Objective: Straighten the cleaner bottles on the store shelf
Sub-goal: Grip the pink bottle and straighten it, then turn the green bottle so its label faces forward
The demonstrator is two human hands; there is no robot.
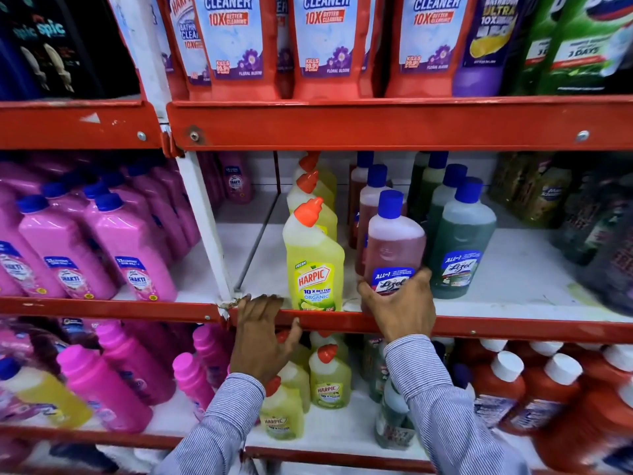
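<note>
On the middle shelf [513, 289] a pink Lizol bottle [394, 248] with a blue cap stands at the front edge, upright. My right hand [399, 308] is wrapped around its lower part, over the label. Left of it a yellow Harpic bottle [313, 262] with an orange cap heads a row of the same bottles. Right of it a green Lizol bottle [459, 248] fronts another row. My left hand [263, 334] grips the shelf's red front rail [513, 329], left of the Harpic bottle, fingers hooked over its top.
Pink Shakti bottles [99, 241] fill the bay to the left, past a white upright post [205, 228]. Red cleaner pouches [325, 46] hang above. Below stand more Harpic bottles [329, 378], red bottles [507, 389] with white caps and pink bottles [102, 385]. Dark bottles [596, 217] crowd the shelf's right end.
</note>
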